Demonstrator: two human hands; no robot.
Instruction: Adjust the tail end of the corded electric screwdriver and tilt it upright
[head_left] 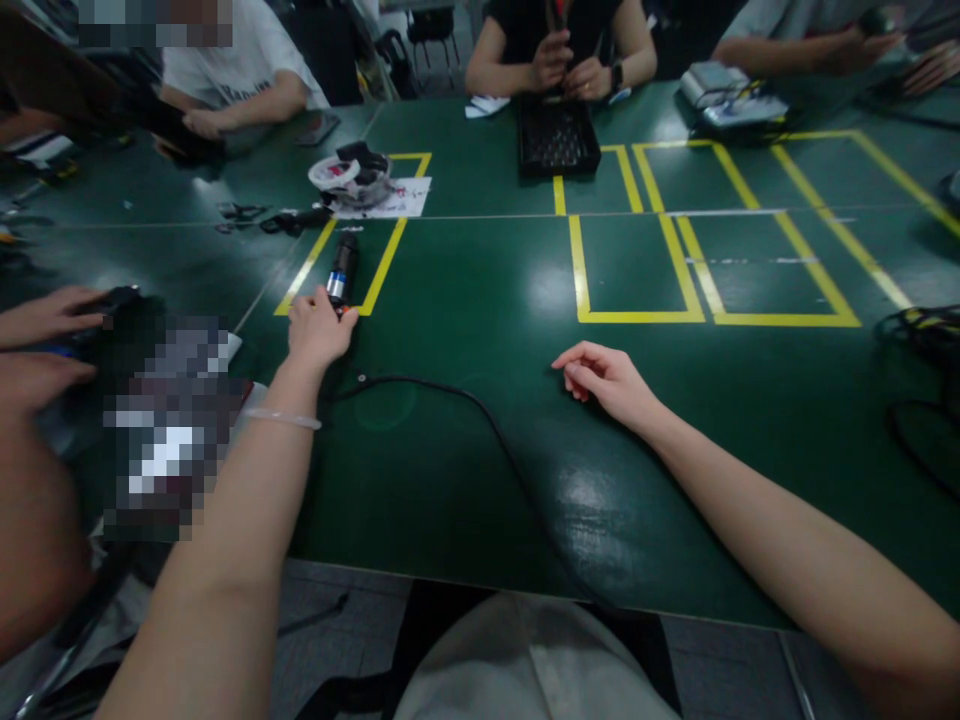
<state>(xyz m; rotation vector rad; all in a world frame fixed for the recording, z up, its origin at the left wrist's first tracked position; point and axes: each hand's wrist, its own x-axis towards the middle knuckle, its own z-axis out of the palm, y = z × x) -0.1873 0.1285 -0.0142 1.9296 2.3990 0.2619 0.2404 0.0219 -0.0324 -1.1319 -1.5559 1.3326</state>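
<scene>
My left hand [319, 330] reaches forward and is closed round the near end of a black cylindrical tool [343, 270] with a silver-and-blue band. A bit of orange shows by the fingers; the exact kind of tool is not clear. The tool lies inside a yellow taped outline [385, 265] on the green table. A black cable [480, 400] runs from near that wrist across to the table's front edge; whether it joins the tool is hidden. My right hand [604, 375] rests on the bare tabletop, fingers loosely bent and nothing visible in them.
Beyond the tool lie a tape roll [335, 174] and a paper sheet [412, 197]. A black tray [559, 140] stands before a person opposite. Another person's hand [52, 315] is close on my left. Coiled cables [926, 330] lie at the right edge.
</scene>
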